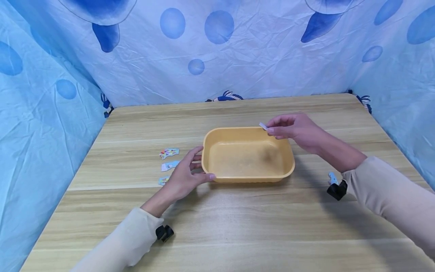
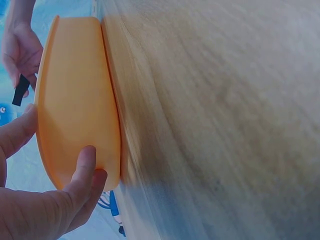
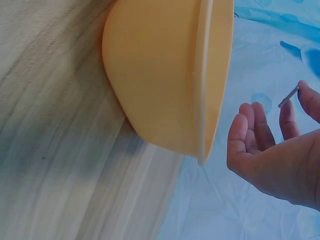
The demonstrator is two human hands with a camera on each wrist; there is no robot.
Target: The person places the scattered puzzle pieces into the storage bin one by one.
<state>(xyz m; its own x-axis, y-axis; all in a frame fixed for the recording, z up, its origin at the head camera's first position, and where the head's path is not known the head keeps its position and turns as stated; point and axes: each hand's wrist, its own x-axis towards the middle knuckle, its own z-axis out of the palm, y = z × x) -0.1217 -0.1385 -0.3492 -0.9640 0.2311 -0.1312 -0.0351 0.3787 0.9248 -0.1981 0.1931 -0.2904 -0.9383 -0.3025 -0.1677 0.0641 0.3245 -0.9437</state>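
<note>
A yellow plastic basin [image 1: 248,177] stands on the wooden table, its inside showing only a dark shadow on the right. At the basin's left front corner my left hand [image 1: 185,177] holds it, thumb near the front rim and the other fingers along the side wall. My right hand [image 1: 299,132] is over the back right rim, pinching a small thin flat piece [image 1: 263,126] between thumb and fingertip. The right wrist view shows this flat piece [image 3: 288,97] edge-on, so its printed face is hidden. In the left wrist view the piece [image 2: 20,90] looks dark.
Left of the basin lie several printed cut-out pieces in a column: a colourful one [image 1: 169,152], a pale blue one [image 1: 169,166] and one partly behind the left hand [image 1: 163,180]. Another blue piece [image 1: 332,178] lies by the right sleeve. A blue patterned curtain [image 1: 217,68] surrounds the table.
</note>
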